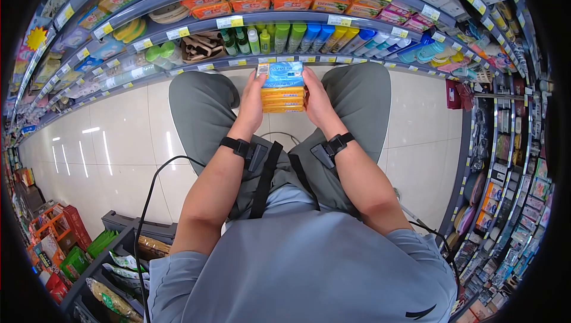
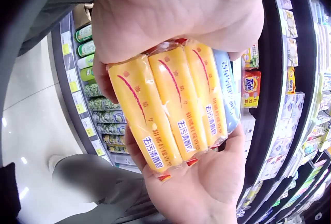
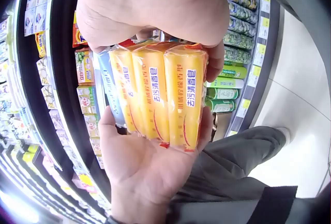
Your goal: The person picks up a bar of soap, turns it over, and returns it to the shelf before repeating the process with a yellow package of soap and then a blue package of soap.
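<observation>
Left hand and right hand are gripping opposite ends of the stacked soap bars, long axes running palm to palm.

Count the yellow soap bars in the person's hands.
3: the top yellow soap bar, directly beneath the blue pack; the middle bar; the bottom bar. Others could be hidden behind them.

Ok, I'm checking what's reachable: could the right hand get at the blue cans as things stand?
Probably not: the right hand holds the soap together with the left hand. If freed, it likely could: the blue cans stand just ahead, and nothing seems to block them.
</observation>
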`<state>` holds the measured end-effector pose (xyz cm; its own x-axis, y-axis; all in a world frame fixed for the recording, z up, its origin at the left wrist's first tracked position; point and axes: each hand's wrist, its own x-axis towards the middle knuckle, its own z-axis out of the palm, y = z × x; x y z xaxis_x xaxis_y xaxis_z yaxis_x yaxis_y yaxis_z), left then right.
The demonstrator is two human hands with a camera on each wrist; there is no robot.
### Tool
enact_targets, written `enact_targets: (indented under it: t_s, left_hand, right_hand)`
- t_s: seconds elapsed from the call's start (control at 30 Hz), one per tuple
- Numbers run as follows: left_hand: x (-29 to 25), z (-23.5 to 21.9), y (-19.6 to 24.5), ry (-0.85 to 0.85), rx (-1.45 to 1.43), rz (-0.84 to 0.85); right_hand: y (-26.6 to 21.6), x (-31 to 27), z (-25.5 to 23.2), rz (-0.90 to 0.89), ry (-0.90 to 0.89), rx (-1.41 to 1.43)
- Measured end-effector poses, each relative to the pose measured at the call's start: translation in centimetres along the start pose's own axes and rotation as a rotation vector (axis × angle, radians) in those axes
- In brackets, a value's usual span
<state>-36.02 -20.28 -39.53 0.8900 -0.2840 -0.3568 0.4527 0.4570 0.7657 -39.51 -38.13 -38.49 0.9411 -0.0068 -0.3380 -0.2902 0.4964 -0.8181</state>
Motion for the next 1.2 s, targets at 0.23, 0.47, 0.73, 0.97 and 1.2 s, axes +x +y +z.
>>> enact_targets:
  t_s: [0.23, 0.47, 0.73, 0.97, 1.2]
  left_hand:
    - [0.03, 0.06, -0.07, 0.006, 0.021, 0.004]
    - [0.1, -0.16, -0.15, -0.022, 0.056, 0.031]
    - [0.05, -0.05, -0.16, -0.001, 0.06, 0.027]
    - [0.27, -0.22, -0.37, -0.004, 0.066, 0.023]
    - [-0.03, 0.16, -0.67, -0.049, 0.206, 0.063]
  right_hand:
    - [-0.11, -0.13, 0.11, 0.01, 0.015, 0.007]
    - [-0.33, -0.24, 0.19, 0.004, -0.001, 0.01]
    - [-0.33, -0.27, 0.26, 0.016, 0.022, 0.012]
    - [-0.63, -0.42, 0.59, 0.027, 0.034, 0.029]
    - [-0.4, -0.16, 0.13, -0.036, 0.011, 0.017]
